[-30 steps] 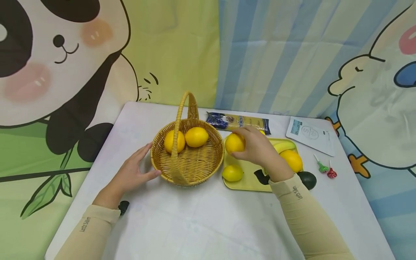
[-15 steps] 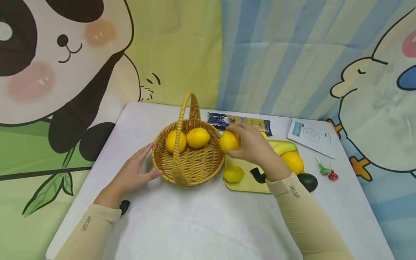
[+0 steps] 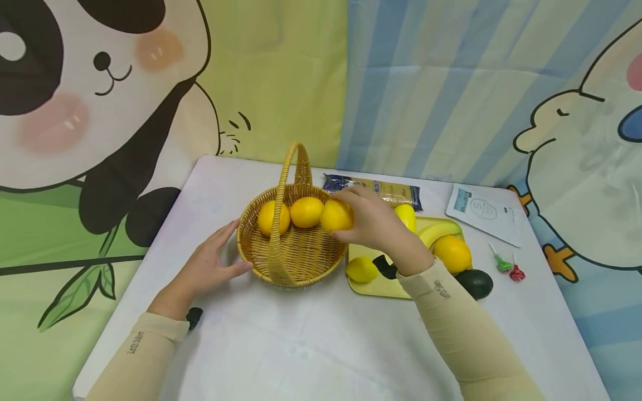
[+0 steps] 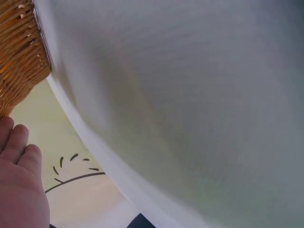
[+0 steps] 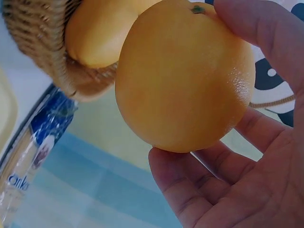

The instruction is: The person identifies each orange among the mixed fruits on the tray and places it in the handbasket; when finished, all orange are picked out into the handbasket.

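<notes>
My right hand (image 3: 373, 223) grips a round yellow-orange orange (image 3: 336, 216) over the right rim of a wicker basket (image 3: 308, 262). In the right wrist view, thumb and fingertips hold the orange (image 5: 185, 76), and its small green stem mark shows. Inside the basket, two similar yellow-orange fruits lie at the back: one fruit (image 3: 307, 212) right of the arched handle, another fruit (image 3: 267, 218) partly behind it. My left hand (image 3: 210, 264) rests against the basket's left side, fingers extended and thumb near the front rim. The left wrist view shows its fingers (image 4: 16, 147) beside the weave (image 4: 23, 57).
Right of the basket lies a yellow tray (image 3: 366, 288) with a lemon (image 3: 362, 269), a banana (image 3: 443, 229) and a large orange fruit (image 3: 452, 254). A dark green avocado-like fruit (image 3: 474, 284), lollipops (image 3: 503, 263), a white pouch (image 3: 484, 211) and a pasta packet (image 3: 396, 192) lie around it.
My right hand has carried the orange leftward from above the tray to over the basket's right rim. The left hand stays at the basket's side. The view has shifted slightly.
</notes>
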A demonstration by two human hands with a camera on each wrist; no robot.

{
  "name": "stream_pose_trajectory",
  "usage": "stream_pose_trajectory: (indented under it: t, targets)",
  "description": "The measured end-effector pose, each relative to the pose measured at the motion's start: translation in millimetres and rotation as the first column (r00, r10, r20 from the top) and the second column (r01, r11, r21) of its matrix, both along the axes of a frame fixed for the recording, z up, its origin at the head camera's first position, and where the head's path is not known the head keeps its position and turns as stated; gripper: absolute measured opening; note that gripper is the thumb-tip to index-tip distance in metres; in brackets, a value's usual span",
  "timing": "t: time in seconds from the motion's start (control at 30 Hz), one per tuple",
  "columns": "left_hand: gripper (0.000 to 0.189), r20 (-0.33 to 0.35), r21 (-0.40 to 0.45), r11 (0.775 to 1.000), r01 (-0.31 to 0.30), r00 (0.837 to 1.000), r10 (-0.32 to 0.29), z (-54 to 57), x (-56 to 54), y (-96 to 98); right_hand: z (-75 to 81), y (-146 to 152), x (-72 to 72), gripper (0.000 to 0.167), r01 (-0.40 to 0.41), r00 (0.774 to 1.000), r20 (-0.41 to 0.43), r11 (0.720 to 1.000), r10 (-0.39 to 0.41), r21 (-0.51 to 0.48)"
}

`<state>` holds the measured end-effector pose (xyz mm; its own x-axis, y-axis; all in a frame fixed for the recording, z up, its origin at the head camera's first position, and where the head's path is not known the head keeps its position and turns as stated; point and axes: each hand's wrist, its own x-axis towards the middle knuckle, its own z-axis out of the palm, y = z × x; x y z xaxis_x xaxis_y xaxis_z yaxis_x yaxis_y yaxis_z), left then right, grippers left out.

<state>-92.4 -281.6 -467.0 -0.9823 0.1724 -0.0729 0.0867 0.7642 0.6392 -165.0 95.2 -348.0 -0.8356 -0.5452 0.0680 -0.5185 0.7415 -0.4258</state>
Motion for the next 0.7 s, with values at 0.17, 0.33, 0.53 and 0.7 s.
stream_pose_trajectory:
  t: [0.17, 0.33, 0.53, 0.7]
  targets:
    - [0.115, -0.003, -0.002, 1.0, 0.0, 1.0, 0.0, 1.2, 0.1, 0.7, 2.5, -12, -1.4, 0.076, -0.026, 1.0, 0.006, 0.999, 0.026, 0.02]
    - [0.115, -0.01, -0.007, 1.0, 0.006, 1.0, -0.006, 0.2, -0.7, -0.3, 1.1, -25, -3.2, 0.074, -0.056, 0.998, 0.018, 0.998, 0.056, 0.023]
    - [0.114, -0.011, -0.009, 1.0, 0.008, 1.0, -0.008, 1.5, -0.2, -0.5, -0.6, -39, -3.9, 0.074, -0.11, 0.993, 0.05, 0.994, 0.109, 0.019]
    - [0.114, -0.02, 0.002, 1.0, 0.005, 1.0, -0.005, 1.2, 0.7, -0.3, -3.9, -50, -4.5, 0.072, -0.159, 0.987, 0.03, 0.987, 0.159, 0.014]
